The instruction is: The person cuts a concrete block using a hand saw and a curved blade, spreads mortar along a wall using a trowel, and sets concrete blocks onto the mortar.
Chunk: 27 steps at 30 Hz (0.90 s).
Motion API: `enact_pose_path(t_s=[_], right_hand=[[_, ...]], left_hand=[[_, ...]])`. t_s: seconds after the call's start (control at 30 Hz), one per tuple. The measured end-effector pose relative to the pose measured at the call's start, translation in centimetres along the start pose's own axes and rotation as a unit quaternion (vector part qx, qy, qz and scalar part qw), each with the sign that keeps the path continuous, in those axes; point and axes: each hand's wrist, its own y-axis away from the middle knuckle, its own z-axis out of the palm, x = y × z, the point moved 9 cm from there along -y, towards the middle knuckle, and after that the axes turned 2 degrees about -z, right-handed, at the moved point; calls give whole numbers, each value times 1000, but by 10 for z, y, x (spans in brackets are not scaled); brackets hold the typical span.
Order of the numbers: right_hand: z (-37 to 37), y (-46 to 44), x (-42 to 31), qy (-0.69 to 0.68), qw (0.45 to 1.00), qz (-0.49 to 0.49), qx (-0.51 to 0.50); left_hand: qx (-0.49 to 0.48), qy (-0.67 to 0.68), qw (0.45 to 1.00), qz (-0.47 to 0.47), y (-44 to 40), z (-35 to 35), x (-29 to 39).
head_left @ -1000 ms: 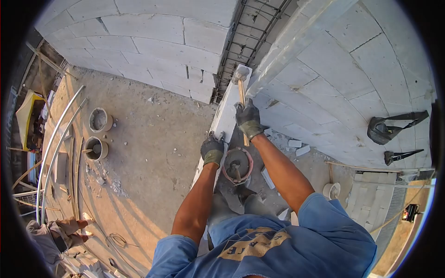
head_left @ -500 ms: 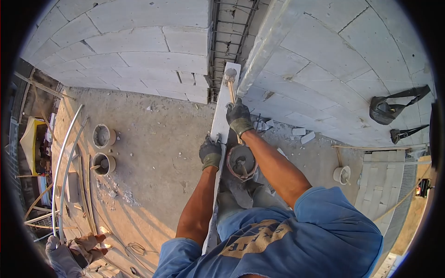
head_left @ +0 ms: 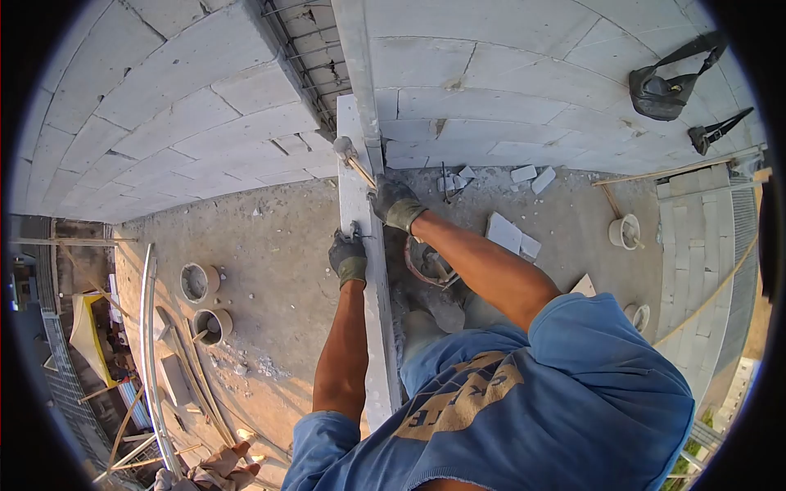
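Note:
My right hand [head_left: 396, 203], in a dark glove, is closed around the wooden handle of a mallet [head_left: 345, 148]. The mallet's grey, crusted head is over the left edge of a long, narrow white block course [head_left: 353, 123], beside the upright wall edge. Nearer to me, my left hand [head_left: 349, 255], also gloved, lies at the left side of this course. Its fingers are curled over the edge, partly hidden. Below my right forearm stands a bucket [head_left: 427, 263] with grey mortar and a tool in it.
White block walls [head_left: 491, 98] rise ahead, with a rebar cage [head_left: 315, 49] in the gap. Two mortar buckets [head_left: 196, 282] [head_left: 213, 326] stand left. Broken block pieces [head_left: 505, 233] lie right. A black bag [head_left: 661, 94] hangs on the wall. Another person's gloved hands [head_left: 217, 473] show at lower left.
The view has swung right. The mallet head has come back from near the course's far end toward my hands. Both hands keep their places along the course; the other person shows lower in view.

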Motion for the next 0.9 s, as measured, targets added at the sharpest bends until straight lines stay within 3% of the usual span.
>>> enact_pose_path(t_s=[0.1,0.3,0.4,0.47,0.5,0.57,0.6,0.63,0.77,0.8,0.83,0.9], right_hand=[[-13,19,7,-6,1000,-7,-16],[-37,131,71,-79,993,-75,-48],[-26,150,129,-136,984,10,-113],[-5,149,181,-152,962,120,-192],[0,143,200,-156,962,114,-195],[12,136,246,-213,941,191,-181],[6,125,260,-168,962,158,-147],[-2,109,270,-171,962,150,-152],[-4,61,288,-227,945,167,-164],[-11,53,281,-308,903,235,-185],[-11,46,276,-383,850,300,-200],[2,11,270,-370,875,252,-184]], left_hand=[[-13,-61,998,-19,-5,5,-2],[33,-40,998,17,-5,4,-4],[10,-40,999,-2,-3,4,-4],[0,48,999,-18,0,4,-4],[6,44,999,-21,-11,10,-21],[-79,158,976,-129,-39,42,-85],[-163,344,910,-165,-32,51,-73],[-239,514,802,-188,-29,57,-57],[-314,477,788,-231,-81,74,-32],[-351,528,741,-223,-92,83,-6],[-350,530,739,-222,-116,103,-28],[-495,638,571,-149,-165,157,-52]])
